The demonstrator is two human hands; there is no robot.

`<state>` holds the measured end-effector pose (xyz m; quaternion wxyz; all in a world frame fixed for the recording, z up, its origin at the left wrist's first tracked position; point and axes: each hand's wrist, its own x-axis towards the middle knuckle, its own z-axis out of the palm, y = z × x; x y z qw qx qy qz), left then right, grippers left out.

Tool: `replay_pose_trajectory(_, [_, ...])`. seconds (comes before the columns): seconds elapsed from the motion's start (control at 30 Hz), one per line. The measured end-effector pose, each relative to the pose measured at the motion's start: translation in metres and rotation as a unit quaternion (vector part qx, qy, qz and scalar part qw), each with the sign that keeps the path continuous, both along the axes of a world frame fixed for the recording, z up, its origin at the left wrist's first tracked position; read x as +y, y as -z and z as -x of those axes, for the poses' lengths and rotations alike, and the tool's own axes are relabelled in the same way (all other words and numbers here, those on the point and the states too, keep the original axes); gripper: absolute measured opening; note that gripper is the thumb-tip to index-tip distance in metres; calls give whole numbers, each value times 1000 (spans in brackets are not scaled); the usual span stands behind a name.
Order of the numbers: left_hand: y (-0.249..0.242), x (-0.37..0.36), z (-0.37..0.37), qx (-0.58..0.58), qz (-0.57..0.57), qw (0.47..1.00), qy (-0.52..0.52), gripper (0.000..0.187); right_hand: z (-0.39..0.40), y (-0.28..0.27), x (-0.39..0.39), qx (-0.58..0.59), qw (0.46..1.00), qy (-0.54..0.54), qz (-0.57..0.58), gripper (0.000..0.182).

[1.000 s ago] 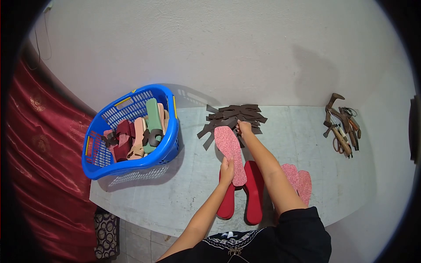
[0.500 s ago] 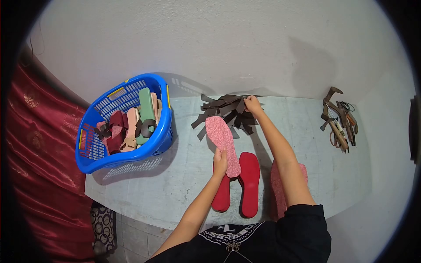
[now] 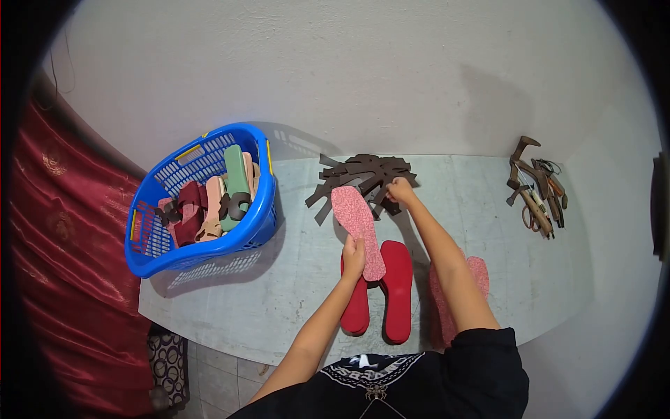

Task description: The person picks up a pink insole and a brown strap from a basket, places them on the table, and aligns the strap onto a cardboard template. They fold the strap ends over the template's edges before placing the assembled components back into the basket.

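Note:
My left hand (image 3: 354, 258) is closed around the edge of a speckled pink sole (image 3: 359, 223), tilted above the table. Beneath it lie red soles, one stack (image 3: 356, 311) partly hidden by my hand and the pink sole, the other (image 3: 397, 293) just to its right. My right hand (image 3: 400, 192) has its fingers pinched at the lower right edge of a pile of dark brown strips (image 3: 363, 171); a dark strip shows at the fingertips. More speckled pink soles (image 3: 479, 274) lie partly under my right forearm.
A blue basket (image 3: 139, 262) holding sandals and soles stands on the left of the pale table (image 3: 293, 300). Hand tools (image 3: 537, 195) with metal and wooden parts lie at the right. A wall rises behind the table, and a red curtain (image 3: 77, 258) hangs at the left.
My right hand has moved down from the top right of the strip pile to its lower right edge. My left hand still holds the pink sole, shifted very slightly.

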<state>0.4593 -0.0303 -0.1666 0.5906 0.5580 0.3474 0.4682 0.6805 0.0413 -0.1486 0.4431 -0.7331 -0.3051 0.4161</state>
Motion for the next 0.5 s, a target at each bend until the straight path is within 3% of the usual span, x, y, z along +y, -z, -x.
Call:
replay_pose_trajectory(0.07, [3, -1, -2, -9, -1, 1000, -7, 27, 3, -8, -10, -4, 985, 140, -100, 10])
replay_pose_trajectory(0.1, [6, 1, 0, 16, 6, 1000, 12, 28, 2, 16, -6, -78, 982, 143, -95, 12])
replay_pose_trajectory(0.13, [6, 3, 2, 43, 10, 998, 32, 30, 4, 17, -13, -78, 982, 144, -94, 12])
replay_pose_trajectory(0.2, [3, 1, 1, 24, 4, 1000, 16, 28, 3, 17, -22, 8, 1000, -13, -22, 16])
replay_pose_trajectory(0.23, [1, -1, 0, 3, 1, 1000, -1, 26, 0, 16, -24, -55, 996, 49, -52, 18])
replay_pose_trajectory(0.33, [-2, 1, 2, -60, 75, 994, 42, 26, -5, 30, -35, -127, 984, 89, -90, 16])
replay_pose_trajectory(0.4, [-10, 8, 2, -56, 90, 993, 60, 27, -8, 32, -39, -135, 991, 9, -5, 19])
replay_pose_trajectory(0.5, [-31, 23, 0, -42, 103, 989, 94, 27, -7, 34, -43, -134, 991, 15, 9, 21])
